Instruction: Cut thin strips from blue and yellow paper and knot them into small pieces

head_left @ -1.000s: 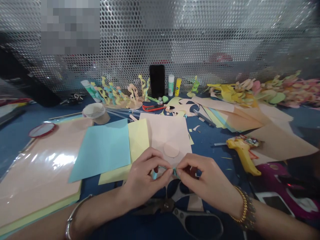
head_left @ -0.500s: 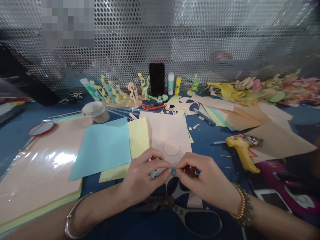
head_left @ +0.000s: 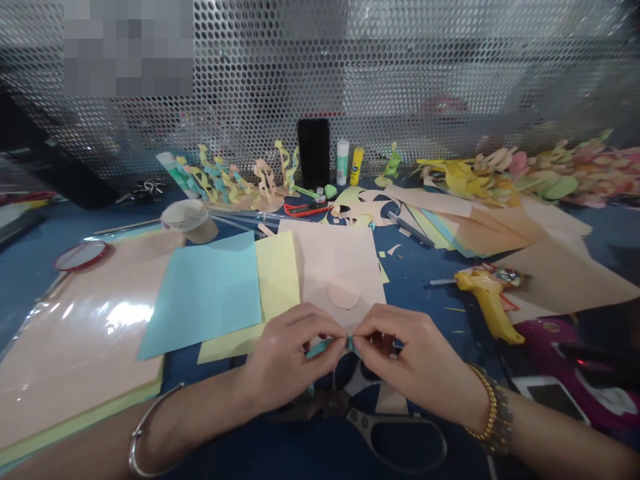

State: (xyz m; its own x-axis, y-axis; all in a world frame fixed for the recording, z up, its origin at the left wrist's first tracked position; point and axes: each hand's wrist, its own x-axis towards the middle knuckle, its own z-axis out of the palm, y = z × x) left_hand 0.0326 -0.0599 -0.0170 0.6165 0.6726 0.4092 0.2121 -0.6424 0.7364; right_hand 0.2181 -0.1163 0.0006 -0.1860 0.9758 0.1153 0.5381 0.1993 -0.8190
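A narrow blue paper strip (head_left: 319,347) is pinched between the fingertips of both hands. My left hand (head_left: 295,347) is closed on it, thumb against forefinger, and part of the strip shows under its fingers. Close beside it, my right hand (head_left: 400,347) pinches the strip's other part, the fingertips of the two hands almost touching. Behind them a pale pink paper disc (head_left: 343,293) lies on a pale pink sheet (head_left: 330,250). Below the hands rest grey-handled scissors (head_left: 370,427), partly covered by them.
Blue paper (head_left: 210,293) and yellow paper (head_left: 277,267) lie left. A yellow glue gun (head_left: 487,300) is at right, near a purple device (head_left: 555,340). Along the back stand a black phone (head_left: 314,153), a glue stick (head_left: 342,163), a paper cup (head_left: 193,221) and curled paper shapes (head_left: 220,177).
More of the blue strip shows beneath my left fingers, and it lies straighter. Both hands keep their pinch in nearly the same place; the view has shifted slightly.
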